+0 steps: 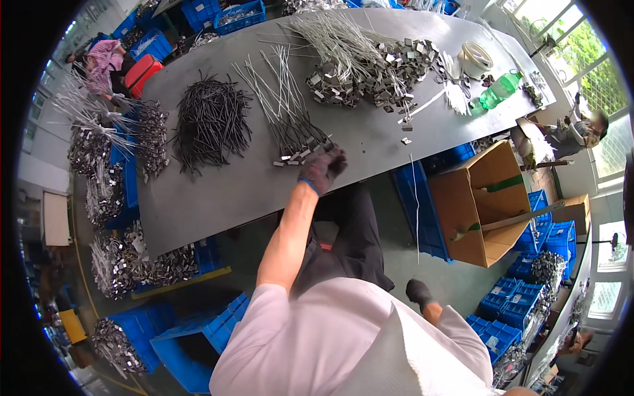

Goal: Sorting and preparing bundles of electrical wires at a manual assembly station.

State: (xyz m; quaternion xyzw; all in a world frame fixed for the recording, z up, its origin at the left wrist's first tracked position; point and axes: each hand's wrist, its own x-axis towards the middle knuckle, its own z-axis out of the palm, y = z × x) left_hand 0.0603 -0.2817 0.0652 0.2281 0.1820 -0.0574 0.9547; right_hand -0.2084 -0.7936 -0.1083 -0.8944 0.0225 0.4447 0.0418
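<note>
My left hand point(322, 169), in a dark glove with a blue cuff, is at the table's near edge with its fingers curled. It is beside the metal-tipped ends of a spread bunch of wires point(285, 119), light at the far end and dark nearer me. What the fingers hold, if anything, is hidden. My right hand point(419, 291), also dark-gloved, is low at my right side, away from the table; its fingers do not show clearly. A long thin white wire point(416, 211) stretches between the table edge and that hand; I cannot tell whether they touch.
On the grey table point(218, 204) lie a pile of short black tubes point(212, 122) and a heap of wires with metal clips point(370, 72). A green bottle point(500, 90) and white tape roll point(475, 59) are far right. An open carton point(482, 204) stands below right. Other people point(105, 63) sit beyond.
</note>
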